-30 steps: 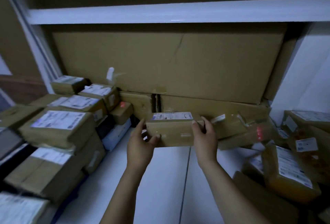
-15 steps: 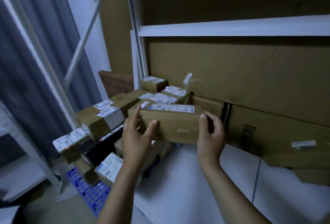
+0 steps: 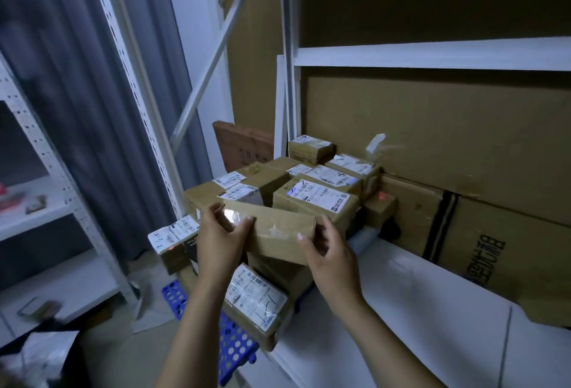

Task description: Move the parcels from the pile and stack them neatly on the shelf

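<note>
Both hands on one taped brown parcel (image 3: 278, 231), held tilted just in front of the labelled parcel stack (image 3: 315, 202) at its 12 to 1 o'clock, above the white shelf (image 3: 417, 295) edge. Left hand (image 3: 221, 242): fingers (image 3: 213, 213) curled round the left end, thumb on the near face. Right hand (image 3: 329, 259): fingers clamped round the right end, thumb on the near face.

I had one view only, the wide head camera, which looked forward and down along the forearms. It sat close: left hand (image 3: 221, 242) and right hand (image 3: 332, 256) with their parcel (image 3: 275, 230) filled the middle, the shelf (image 3: 417, 310) ran right and far, the curtain (image 3: 77, 94) left.
</note>
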